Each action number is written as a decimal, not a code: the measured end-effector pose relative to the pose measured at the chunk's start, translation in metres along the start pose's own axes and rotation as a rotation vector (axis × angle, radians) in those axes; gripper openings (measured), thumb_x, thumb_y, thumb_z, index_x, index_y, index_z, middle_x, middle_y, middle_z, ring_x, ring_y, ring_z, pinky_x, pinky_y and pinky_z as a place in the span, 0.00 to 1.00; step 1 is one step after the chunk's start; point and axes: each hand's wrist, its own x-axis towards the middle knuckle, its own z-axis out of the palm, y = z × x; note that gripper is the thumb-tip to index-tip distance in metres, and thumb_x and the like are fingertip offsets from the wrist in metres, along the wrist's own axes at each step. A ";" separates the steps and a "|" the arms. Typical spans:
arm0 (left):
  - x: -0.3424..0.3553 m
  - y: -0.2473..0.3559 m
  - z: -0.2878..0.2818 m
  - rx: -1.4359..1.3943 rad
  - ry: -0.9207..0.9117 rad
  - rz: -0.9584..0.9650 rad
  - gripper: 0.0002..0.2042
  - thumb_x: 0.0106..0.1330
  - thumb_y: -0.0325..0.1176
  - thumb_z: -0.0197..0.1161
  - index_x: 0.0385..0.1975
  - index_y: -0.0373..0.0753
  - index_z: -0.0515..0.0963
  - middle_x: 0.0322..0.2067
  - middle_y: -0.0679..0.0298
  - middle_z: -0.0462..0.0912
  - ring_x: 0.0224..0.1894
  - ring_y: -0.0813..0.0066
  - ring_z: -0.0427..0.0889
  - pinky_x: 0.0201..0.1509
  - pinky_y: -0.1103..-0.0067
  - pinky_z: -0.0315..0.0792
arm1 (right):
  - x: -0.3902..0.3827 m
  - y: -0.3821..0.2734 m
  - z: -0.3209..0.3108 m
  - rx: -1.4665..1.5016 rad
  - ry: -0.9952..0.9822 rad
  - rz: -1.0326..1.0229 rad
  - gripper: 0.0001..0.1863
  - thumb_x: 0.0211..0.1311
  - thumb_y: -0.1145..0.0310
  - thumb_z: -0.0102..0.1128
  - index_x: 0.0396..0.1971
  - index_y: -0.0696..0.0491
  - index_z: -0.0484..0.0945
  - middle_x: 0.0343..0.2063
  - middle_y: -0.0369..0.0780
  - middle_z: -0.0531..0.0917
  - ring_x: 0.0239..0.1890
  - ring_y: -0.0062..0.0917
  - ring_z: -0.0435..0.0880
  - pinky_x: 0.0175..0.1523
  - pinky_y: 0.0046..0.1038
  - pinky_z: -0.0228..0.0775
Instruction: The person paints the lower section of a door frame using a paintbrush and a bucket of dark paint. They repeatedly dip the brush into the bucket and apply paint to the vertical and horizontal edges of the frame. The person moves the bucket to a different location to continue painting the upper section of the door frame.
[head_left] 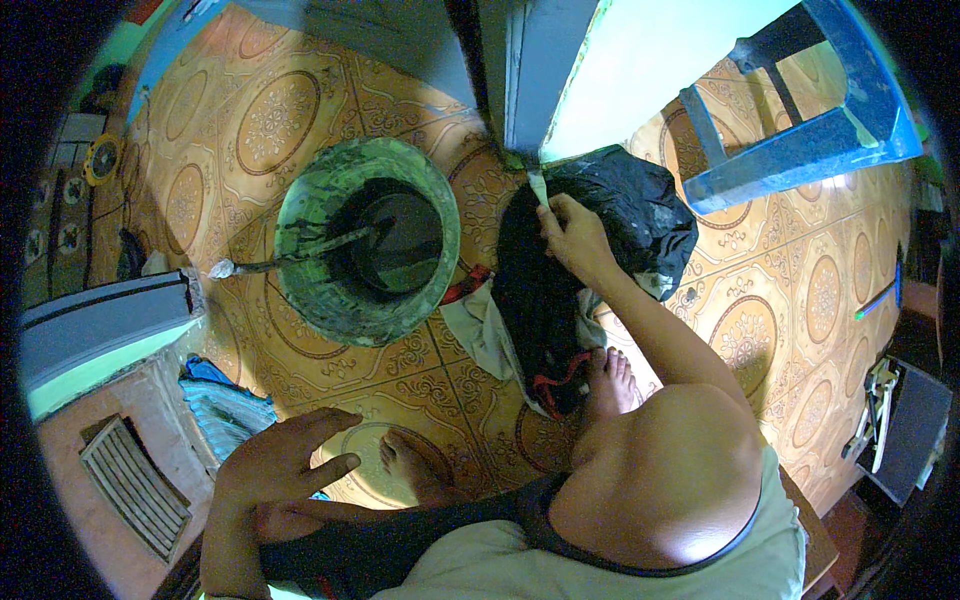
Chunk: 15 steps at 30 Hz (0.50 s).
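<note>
My right hand [580, 240] is closed around a slim, pale-handled paintbrush [539, 187]. Its tip points up at the foot of a grey-and-pale-green wall edge [535, 150]; whether it touches is hard to tell. Beneath that hand a crumpled black sheet [640, 205], plastic or cloth, covers part of the floor. My left hand [275, 455] hovers over my left knee, thumb and fingers apart, holding nothing. Ahead of it stands a paint-smeared green bucket [300, 285] with a dark interior. A stick [300, 255] leans across its rim, with a whitish lump on the outer end.
Patterned orange tiles [275, 120] make up the floor. At the upper right is a blue chair-like frame [800, 160]. A blue cloth [225, 405] lies by the left wall, near a slatted vent [135, 485]. Pale and red cloth [485, 335] lies between the bucket and my right foot.
</note>
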 end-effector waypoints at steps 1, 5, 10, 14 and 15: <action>0.000 0.005 -0.003 -0.004 -0.007 -0.017 0.28 0.70 0.49 0.57 0.60 0.32 0.71 0.55 0.45 0.76 0.58 0.48 0.77 0.63 0.65 0.70 | -0.008 -0.001 -0.002 -0.009 -0.010 0.004 0.15 0.73 0.61 0.54 0.42 0.60 0.75 0.21 0.41 0.81 0.20 0.23 0.80 0.28 0.28 0.73; -0.003 0.002 -0.002 0.007 0.006 -0.014 0.28 0.70 0.49 0.57 0.60 0.32 0.71 0.56 0.44 0.76 0.58 0.48 0.76 0.63 0.65 0.70 | -0.026 -0.030 -0.010 0.071 0.048 -0.029 0.15 0.73 0.61 0.53 0.42 0.60 0.75 0.21 0.40 0.81 0.20 0.22 0.80 0.28 0.27 0.73; 0.001 0.003 -0.002 0.002 0.008 0.017 0.28 0.70 0.49 0.58 0.60 0.32 0.71 0.55 0.45 0.77 0.58 0.49 0.77 0.63 0.65 0.71 | -0.008 -0.025 -0.010 0.097 0.100 -0.013 0.17 0.71 0.56 0.53 0.40 0.56 0.77 0.28 0.53 0.83 0.34 0.54 0.83 0.40 0.47 0.74; 0.001 -0.003 0.002 0.013 0.033 0.033 0.27 0.70 0.49 0.58 0.59 0.32 0.72 0.55 0.45 0.77 0.58 0.49 0.77 0.62 0.66 0.71 | -0.009 -0.015 -0.005 0.097 -0.016 0.043 0.15 0.75 0.60 0.51 0.41 0.58 0.75 0.22 0.38 0.80 0.20 0.20 0.79 0.27 0.25 0.71; 0.001 -0.004 0.002 0.016 0.033 0.029 0.27 0.70 0.49 0.58 0.59 0.32 0.72 0.55 0.46 0.77 0.58 0.49 0.77 0.62 0.66 0.71 | -0.016 -0.016 -0.007 0.132 -0.040 0.074 0.15 0.75 0.60 0.50 0.41 0.58 0.75 0.23 0.38 0.81 0.20 0.20 0.79 0.27 0.25 0.71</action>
